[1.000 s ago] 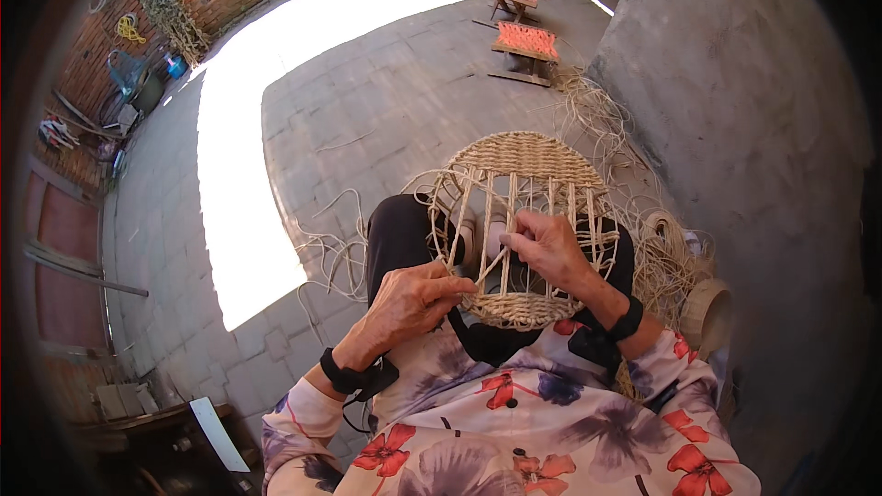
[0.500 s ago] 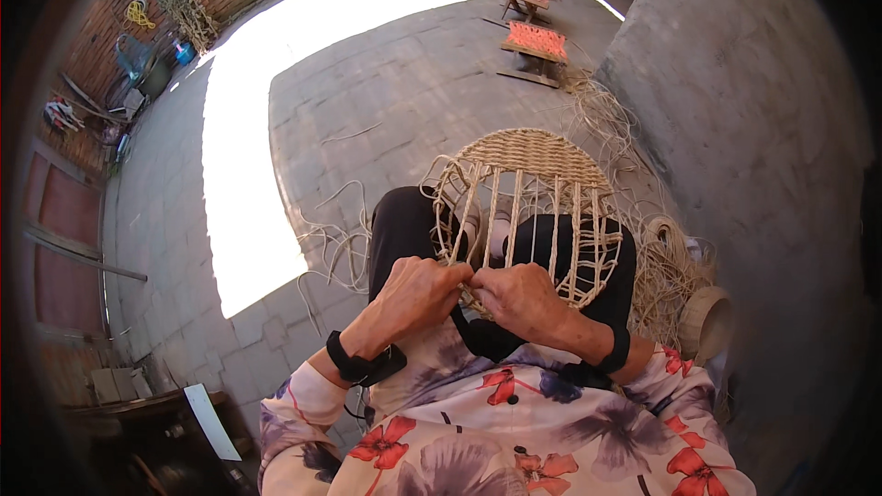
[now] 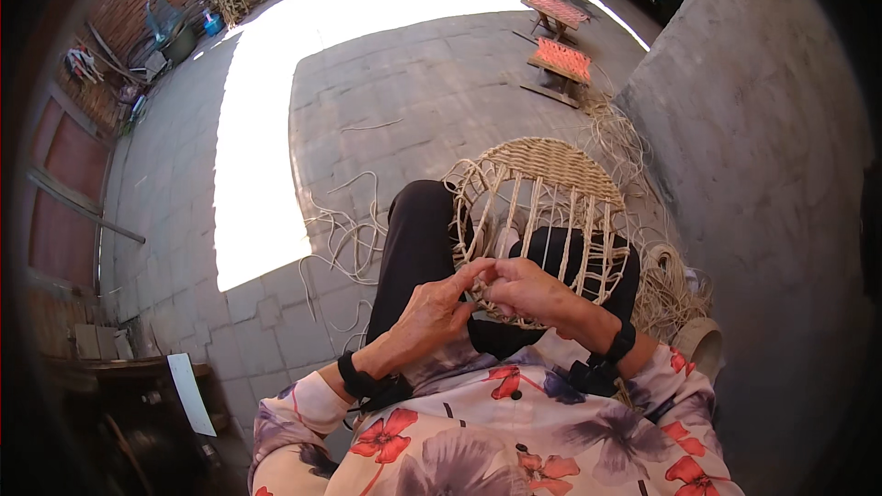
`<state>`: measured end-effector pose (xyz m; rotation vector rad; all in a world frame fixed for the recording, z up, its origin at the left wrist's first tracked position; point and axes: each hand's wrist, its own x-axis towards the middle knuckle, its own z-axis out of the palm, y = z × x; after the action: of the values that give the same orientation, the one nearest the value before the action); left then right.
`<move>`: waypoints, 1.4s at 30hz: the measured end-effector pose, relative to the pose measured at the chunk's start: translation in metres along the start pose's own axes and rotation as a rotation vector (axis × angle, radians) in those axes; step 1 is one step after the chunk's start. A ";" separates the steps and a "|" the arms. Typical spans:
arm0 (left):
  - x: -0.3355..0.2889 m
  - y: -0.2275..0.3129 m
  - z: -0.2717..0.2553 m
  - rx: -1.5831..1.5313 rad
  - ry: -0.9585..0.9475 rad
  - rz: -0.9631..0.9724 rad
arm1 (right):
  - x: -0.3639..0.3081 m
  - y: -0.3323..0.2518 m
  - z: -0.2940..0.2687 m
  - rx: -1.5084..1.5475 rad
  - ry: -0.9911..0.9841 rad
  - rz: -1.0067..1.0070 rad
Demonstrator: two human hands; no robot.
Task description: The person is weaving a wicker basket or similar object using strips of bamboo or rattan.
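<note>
A round piece of straw-cord weaving (image 3: 551,162) rests across my lap and knees. Its far part is densely woven; nearer to me, bare twisted cords run lengthwise with gaps between them. At its near rim my left hand (image 3: 439,310) reaches in, index finger stretched to the fingertips of the other hand and the remaining fingers curled; what it grips is hidden. My right hand (image 3: 531,294) is closed in a pinch at the rim cord, touching the left fingertip. Loose cord ends stick out at the weaving's left edge.
Loose straw cord (image 3: 349,230) trails on the paving at left. To the right lie a heap of cord (image 3: 666,289) and a pale round container (image 3: 700,340), beside a grey wall (image 3: 753,147). Two low stools with red woven seats (image 3: 560,59) stand ahead. A dark wooden piece (image 3: 119,404) is at lower left.
My left hand has shifted from a closed pinch to a stretched index finger against my right hand. The weaving appears slightly lower and farther right as the whole view has shifted.
</note>
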<state>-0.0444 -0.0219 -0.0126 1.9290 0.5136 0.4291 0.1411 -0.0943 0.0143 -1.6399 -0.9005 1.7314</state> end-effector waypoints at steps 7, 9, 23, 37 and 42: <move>0.000 0.014 -0.065 -0.425 0.016 -0.195 | -0.003 -0.004 0.009 -0.496 0.334 -0.432; -0.001 0.034 -0.101 -0.502 0.070 -0.188 | -0.001 -0.015 0.018 -0.566 0.123 -0.561; 0.022 -0.031 -0.073 -0.221 0.294 -0.085 | 0.008 -0.007 -0.118 0.688 0.440 -0.479; 0.019 -0.023 -0.018 0.258 0.104 0.297 | -0.027 -0.062 -0.173 0.808 0.439 -0.805; 0.014 -0.026 -0.004 0.305 0.183 0.287 | -0.057 -0.097 -0.139 0.723 0.172 -0.932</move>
<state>-0.0386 -0.0019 -0.0342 2.2826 0.4387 0.7531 0.2804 -0.0698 0.1242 -0.6827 -0.6635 1.0322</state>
